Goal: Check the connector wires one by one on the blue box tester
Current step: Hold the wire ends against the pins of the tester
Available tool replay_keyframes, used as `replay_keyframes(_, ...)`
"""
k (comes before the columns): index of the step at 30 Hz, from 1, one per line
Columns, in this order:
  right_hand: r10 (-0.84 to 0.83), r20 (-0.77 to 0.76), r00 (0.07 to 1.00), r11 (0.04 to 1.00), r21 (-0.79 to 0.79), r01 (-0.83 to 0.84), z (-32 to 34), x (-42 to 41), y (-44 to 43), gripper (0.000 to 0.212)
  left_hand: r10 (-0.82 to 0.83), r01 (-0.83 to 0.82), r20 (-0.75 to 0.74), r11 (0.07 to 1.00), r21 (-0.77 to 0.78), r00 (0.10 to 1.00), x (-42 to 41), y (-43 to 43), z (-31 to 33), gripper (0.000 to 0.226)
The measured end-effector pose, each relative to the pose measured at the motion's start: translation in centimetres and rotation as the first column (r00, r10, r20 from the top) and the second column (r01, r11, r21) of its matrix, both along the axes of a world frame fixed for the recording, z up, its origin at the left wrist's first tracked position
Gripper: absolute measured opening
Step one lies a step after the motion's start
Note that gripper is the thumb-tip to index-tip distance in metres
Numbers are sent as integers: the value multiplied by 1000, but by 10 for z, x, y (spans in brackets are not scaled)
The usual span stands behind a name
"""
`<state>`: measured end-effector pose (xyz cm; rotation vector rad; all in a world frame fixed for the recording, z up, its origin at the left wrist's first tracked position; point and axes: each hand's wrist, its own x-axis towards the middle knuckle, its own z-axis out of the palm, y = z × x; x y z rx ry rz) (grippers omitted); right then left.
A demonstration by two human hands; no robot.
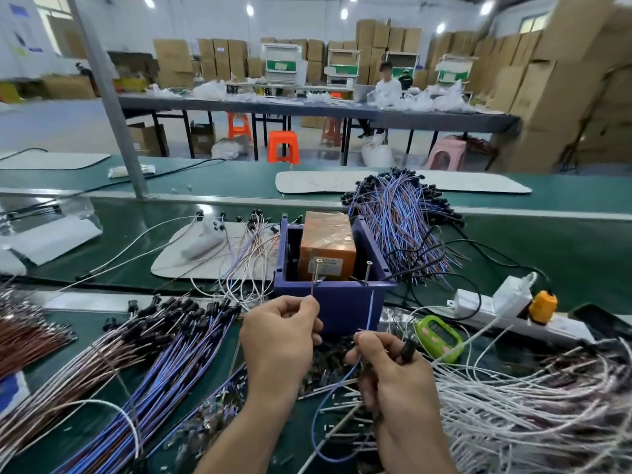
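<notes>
Blue box tester (342, 307) sits centre frame on the green bench (547, 241), orange block (328, 248) inside, two metal pins standing at its near rim. Left hand (278, 340) is just below-left of the box, fingers curled, thumb and forefinger pinching a thin wire end pointed up at the left pin (316, 270). Right hand (390, 371), lower centre, pinches a blue wire (369, 313) standing up in front of the box, black connector (407, 348) gripped in the same fingers; blue-purple bundle (154, 371) lower left, white wires (530, 405) lower right.
</notes>
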<state>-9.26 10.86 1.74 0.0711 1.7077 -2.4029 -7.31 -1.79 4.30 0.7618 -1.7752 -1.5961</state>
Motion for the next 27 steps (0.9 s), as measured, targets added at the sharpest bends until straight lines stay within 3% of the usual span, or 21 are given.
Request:
replay_keyframes(11, -29, 4, 1000, 1000, 2, 29, -4, -3, -1, 18, 10, -12, -33, 998, -63, 999, 4, 6, -2, 21)
replay_keyframes(23, -134, -5, 991, 990, -46, 134, 5, -6, 2, 36, -2, 2, -9, 999, -44, 1000, 2, 10, -4, 22)
replay_keyframes(27, -194, 13, 981, 980, -35, 194, 8, -13, -4, 26, -5, 4, -15, 999, -49, 1000, 3, 11, -4, 21)
